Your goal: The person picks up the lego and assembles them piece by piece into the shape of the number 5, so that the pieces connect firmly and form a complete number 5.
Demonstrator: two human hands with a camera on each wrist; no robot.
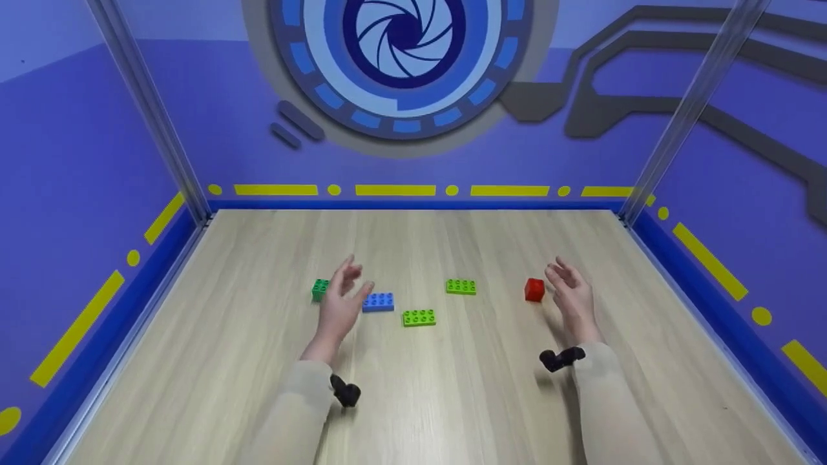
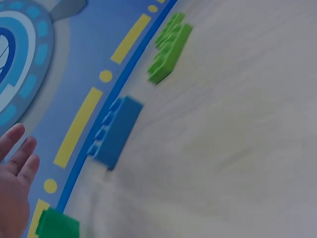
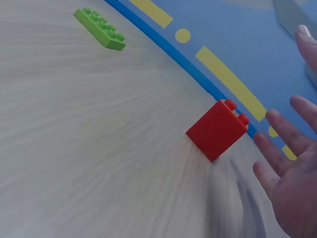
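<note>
Both hands hover above a pale wooden table (image 1: 413, 400) with fingers spread, holding nothing. My left hand (image 1: 344, 294) is over the gap between a dark green brick (image 1: 320, 289) and a blue brick (image 1: 378, 301); the left wrist view shows the same blue brick (image 2: 115, 131), the dark green brick (image 2: 57, 224) and my fingers (image 2: 15, 163). My right hand (image 1: 568, 287) is just right of a red brick (image 1: 533, 290), apart from it. In the right wrist view the red brick (image 3: 218, 129) stands beside my open fingers (image 3: 285, 163).
Two flat light green bricks lie mid-table, one (image 1: 418, 317) nearer me and one (image 1: 460, 286) farther back. Purple walls with a blue base strip (image 1: 413, 204) and two metal corner posts (image 1: 148, 110) enclose the table.
</note>
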